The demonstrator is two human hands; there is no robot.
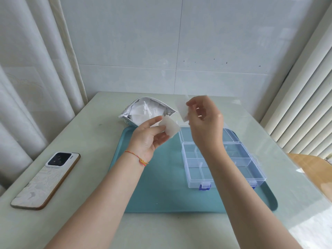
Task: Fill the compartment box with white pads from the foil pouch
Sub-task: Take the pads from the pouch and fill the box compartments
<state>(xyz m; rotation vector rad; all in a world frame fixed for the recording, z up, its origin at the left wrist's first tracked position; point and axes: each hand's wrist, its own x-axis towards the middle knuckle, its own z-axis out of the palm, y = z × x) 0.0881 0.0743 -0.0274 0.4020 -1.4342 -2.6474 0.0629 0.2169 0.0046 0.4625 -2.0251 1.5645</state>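
pale green tabletop [86,141] fills the near ground, and a phone [47,180] lies face down at its near left, camera end pointing far. a teal tray [161,186] sits in the middle of the table. on the right half of the tray rests a clear compartment box [222,166] with blue latches on its near edge, its lid [206,135] folded open on the far side; the compartments that show look bare, though the right forearm hides some of them. above the tray, the left hand [149,139], a red and yellow thread at the wrist, pinches a white pad [169,127] between thumb and fingers. just to the right and a little farther, the right hand [204,119] pinches a second white pad [182,109] by its edge, held above the open lid. the two pads are near each other but apart. farther left, a foil pouch [147,112] lies open at the tray's far edge, full of more white pads. white wall tiles [179,42] stand behind the table.
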